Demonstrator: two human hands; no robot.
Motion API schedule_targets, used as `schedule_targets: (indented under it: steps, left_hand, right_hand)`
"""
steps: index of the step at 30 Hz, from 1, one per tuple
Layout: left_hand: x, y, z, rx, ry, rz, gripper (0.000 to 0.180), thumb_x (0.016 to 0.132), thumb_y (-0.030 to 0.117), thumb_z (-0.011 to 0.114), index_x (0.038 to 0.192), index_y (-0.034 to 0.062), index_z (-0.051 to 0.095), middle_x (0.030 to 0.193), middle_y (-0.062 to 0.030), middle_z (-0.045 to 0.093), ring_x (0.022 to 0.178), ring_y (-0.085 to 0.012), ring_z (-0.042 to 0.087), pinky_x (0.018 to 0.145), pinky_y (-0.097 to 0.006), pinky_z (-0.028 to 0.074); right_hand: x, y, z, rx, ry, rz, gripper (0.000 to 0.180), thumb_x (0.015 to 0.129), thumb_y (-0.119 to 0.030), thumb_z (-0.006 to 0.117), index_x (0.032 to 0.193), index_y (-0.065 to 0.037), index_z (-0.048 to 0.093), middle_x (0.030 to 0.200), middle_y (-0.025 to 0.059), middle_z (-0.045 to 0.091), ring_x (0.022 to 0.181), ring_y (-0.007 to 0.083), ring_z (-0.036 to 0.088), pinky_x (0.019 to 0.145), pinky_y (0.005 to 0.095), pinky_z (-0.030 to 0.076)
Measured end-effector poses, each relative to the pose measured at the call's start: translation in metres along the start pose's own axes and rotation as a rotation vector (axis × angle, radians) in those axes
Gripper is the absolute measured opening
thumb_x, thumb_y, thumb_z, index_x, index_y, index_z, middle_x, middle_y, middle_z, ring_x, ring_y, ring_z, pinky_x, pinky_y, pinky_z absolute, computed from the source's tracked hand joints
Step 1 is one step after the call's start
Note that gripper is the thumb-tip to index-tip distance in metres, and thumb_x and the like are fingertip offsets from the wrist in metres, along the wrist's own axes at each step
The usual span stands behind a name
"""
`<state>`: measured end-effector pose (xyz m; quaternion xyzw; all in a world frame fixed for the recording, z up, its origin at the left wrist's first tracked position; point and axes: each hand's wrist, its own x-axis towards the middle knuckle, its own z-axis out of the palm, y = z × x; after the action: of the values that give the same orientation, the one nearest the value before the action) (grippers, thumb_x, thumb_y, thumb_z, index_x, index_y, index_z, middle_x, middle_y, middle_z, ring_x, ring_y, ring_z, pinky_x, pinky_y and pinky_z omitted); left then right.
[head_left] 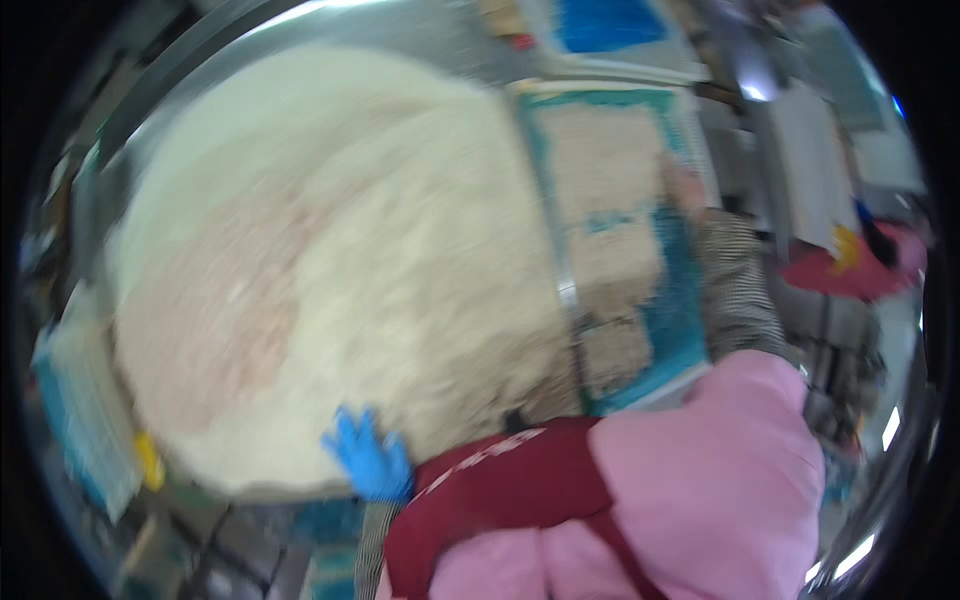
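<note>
A broad heap of pale, crumb-like coating (pixel 420 230) spreads over a metal-edged table. On its left part lies a patch of pinkish, raw-looking bits (pixel 220 310). My left hand (pixel 368 455), in a blue glove, rests at the heap's near edge with its fingers spread, holding nothing. To the right stands a tray (pixel 680 330) with a teal lining, carrying blocks of beige, coated pieces (pixel 605 160) in rows. My right hand (pixel 685 190) reaches to the tray's far right side, beside those pieces. Motion blur hides its fingers and anything in them.
Behind the tray is another pale tray with a blue lining (pixel 610 25). Stacked trays (pixel 90 400) with blue and yellow parts stand at the left. At the right, a person in pink (pixel 860 265) is near a white box-like thing (pixel 805 165).
</note>
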<state>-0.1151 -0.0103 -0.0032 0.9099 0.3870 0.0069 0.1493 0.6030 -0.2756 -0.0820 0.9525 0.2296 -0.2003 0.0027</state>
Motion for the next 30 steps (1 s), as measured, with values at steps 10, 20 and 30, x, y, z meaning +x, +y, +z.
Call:
schedule_targets:
  steps: [10,20,30]
  left_hand:
    - [0.112,-0.058,-0.074,0.030,0.393,-0.125,0.039,0.093,0.018,0.073,0.131,0.0093,0.071,0.139,-0.0165,0.065,0.127,-0.0369,0.061,0.105,-0.046,0.049]
    - [0.137,-0.092,-0.100,0.061,0.157,0.000,0.020,0.095,0.015,0.064,0.112,0.0153,0.073,0.126,-0.0089,0.071,0.106,-0.0340,0.068,0.089,-0.043,0.055]
    - [-0.001,-0.012,-0.070,-0.463,-0.116,-0.517,0.035,0.103,0.041,0.064,0.113,0.0089,0.076,0.101,-0.0197,0.074,0.094,-0.0367,0.072,0.084,-0.044,0.056]
  right_hand:
    - [-0.185,-0.197,-0.045,0.988,0.126,-0.253,0.054,0.114,-0.040,0.037,0.151,-0.005,0.054,0.147,0.0095,0.060,0.130,0.0201,0.058,0.115,0.0355,0.042]
    - [-0.356,-0.343,0.021,1.017,-0.398,-0.807,0.042,0.111,-0.029,0.049,0.136,0.001,0.065,0.122,0.0150,0.073,0.111,0.0220,0.069,0.101,0.0348,0.053]
    - [-0.375,-0.384,0.092,0.983,-1.283,-0.323,0.053,0.112,-0.043,0.047,0.150,-0.006,0.054,0.137,0.0124,0.066,0.118,0.0199,0.064,0.103,0.0344,0.052]
